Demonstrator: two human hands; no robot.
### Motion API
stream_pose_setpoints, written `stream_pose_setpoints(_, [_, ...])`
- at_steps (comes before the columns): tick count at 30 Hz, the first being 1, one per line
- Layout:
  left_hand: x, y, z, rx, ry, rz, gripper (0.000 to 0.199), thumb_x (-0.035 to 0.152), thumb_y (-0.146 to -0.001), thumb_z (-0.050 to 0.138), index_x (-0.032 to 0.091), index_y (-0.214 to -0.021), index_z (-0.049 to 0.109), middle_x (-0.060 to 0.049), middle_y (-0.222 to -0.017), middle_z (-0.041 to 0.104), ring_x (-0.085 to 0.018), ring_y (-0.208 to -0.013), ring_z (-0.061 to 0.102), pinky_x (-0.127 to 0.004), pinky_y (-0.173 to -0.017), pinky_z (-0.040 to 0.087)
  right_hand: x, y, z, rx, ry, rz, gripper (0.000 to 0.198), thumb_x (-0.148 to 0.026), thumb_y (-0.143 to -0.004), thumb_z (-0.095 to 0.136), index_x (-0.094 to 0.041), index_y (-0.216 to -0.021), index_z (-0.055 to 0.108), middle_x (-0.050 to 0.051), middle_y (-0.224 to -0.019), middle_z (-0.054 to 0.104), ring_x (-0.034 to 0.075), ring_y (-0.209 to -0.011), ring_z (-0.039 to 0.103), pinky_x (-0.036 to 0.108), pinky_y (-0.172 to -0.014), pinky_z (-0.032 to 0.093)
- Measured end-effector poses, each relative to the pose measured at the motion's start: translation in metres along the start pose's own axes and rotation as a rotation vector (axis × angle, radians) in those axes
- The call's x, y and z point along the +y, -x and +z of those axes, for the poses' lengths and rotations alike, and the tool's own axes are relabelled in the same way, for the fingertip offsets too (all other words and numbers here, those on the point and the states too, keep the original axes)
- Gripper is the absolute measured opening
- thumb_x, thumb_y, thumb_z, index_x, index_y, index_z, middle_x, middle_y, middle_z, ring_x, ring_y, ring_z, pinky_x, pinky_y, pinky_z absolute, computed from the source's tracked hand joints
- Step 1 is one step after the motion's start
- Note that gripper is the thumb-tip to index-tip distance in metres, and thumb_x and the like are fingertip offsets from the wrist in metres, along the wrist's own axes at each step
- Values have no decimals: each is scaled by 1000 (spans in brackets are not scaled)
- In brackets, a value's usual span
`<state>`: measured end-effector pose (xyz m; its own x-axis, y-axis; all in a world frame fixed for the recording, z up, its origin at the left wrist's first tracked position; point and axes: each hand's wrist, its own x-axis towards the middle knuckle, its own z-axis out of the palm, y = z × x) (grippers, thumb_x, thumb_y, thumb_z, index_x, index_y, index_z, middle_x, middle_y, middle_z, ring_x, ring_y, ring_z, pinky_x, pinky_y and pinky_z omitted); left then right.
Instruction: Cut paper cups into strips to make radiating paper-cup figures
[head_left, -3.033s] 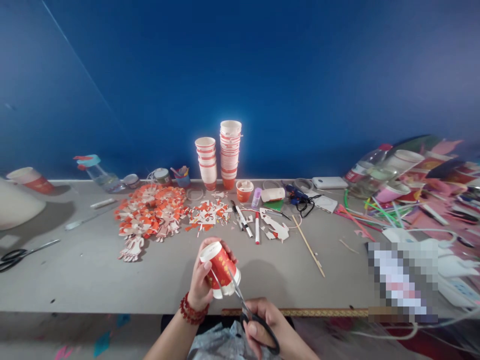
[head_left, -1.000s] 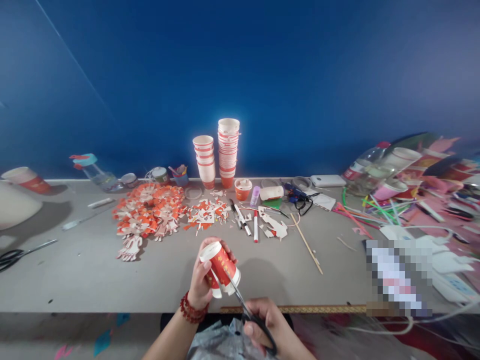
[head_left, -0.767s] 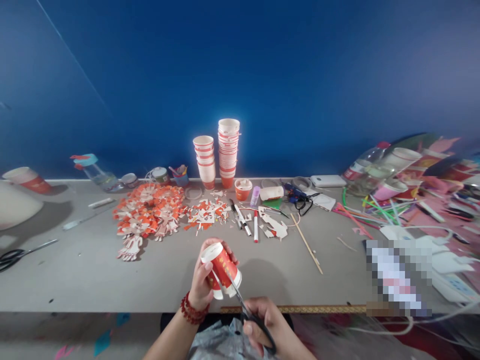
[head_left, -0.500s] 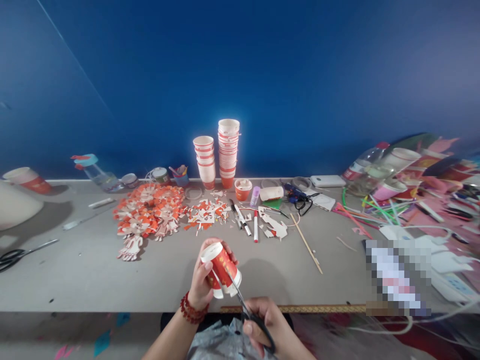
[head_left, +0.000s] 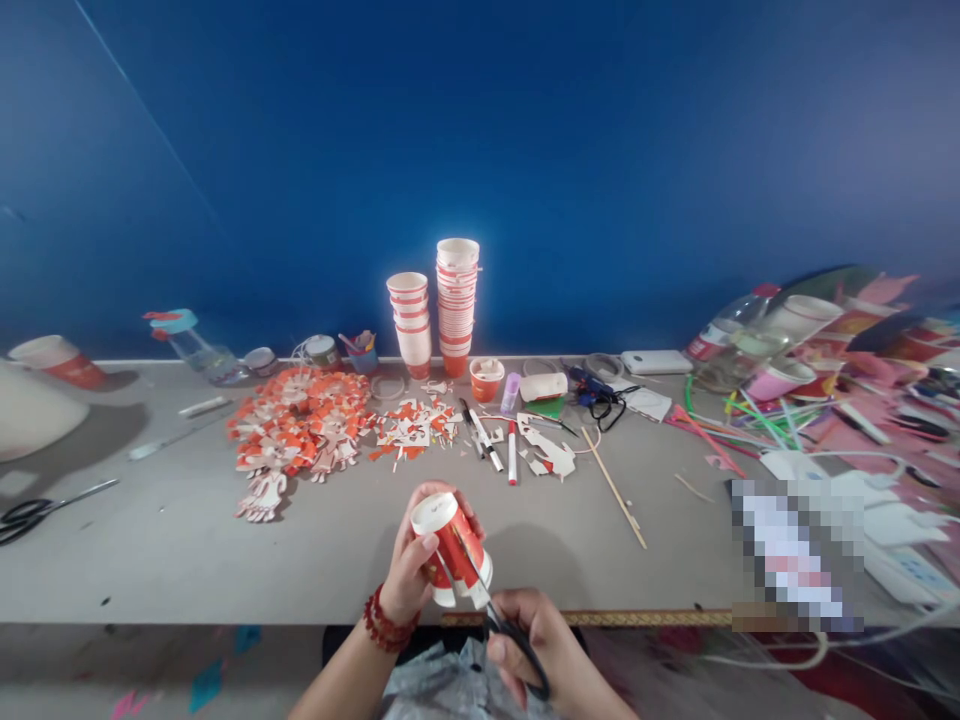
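My left hand (head_left: 411, 565), with a red bead bracelet at the wrist, is wrapped round a red and white paper cup (head_left: 456, 545). The cup is tilted, its white base up toward the left and its rim down to the right. A slit runs up its side from the rim. In my right hand (head_left: 529, 640) is a pair of black-handled scissors (head_left: 516, 650), fingers closed round the handles. The blades reach into the cup's wall from the rim end; the tips are partly hidden against the cup.
Behind stand two tall stacks of paper cups (head_left: 456, 310). Cut orange and white paper pieces (head_left: 300, 415) lie heaped at left, with scraps (head_left: 420, 425) and markers (head_left: 512, 455) mid-table. A wooden stick (head_left: 615, 490) lies right of centre. Other scissors (head_left: 45, 508) rest far left.
The cup and my left hand have shifted slightly right and down, and the cup has turned a little. The scissor blades now sit further along the cup's side.
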<state>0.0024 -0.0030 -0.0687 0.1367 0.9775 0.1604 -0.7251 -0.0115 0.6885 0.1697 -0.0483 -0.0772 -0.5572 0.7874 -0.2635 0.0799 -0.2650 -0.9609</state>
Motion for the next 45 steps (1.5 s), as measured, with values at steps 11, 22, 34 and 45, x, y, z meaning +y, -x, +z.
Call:
stream_pose_setpoints(11, [2,1,1,-9,-68,4,43,43,-76,68,21,-110,55,-8,-99,63,-24,-88,63,-41,-82,50,0,-4,1,23,7,24,67,-84,-59,59,-20,-58,40,-5,-38,43,5,-32,35,17,-35,21])
stream_pose_setpoints(22, [0,1,1,-20,-79,-9,44,43,-75,68,21,-110,54,-8,-98,63,-25,-87,63,-42,-80,51,-4,-4,1,33,30,10,68,-86,-58,57,-20,-57,39,-6,-38,42,5,-31,34,18,-35,19])
stream_pose_setpoints(34, [0,2,-5,-3,-110,-17,51,43,-74,70,21,-117,55,-10,-105,62,-27,-97,62,-43,-87,50,9,-7,0,114,58,-1,65,-80,-60,63,-21,-55,36,-8,-40,37,5,-32,35,18,-34,20])
stream_pose_setpoints(45, [0,2,3,198,-164,10,43,36,-82,68,25,-120,53,-9,-103,68,-28,-97,66,-39,-83,51,10,-13,5,214,169,21,59,-69,-65,70,-21,-56,37,-8,-43,39,5,-35,37,19,-38,24])
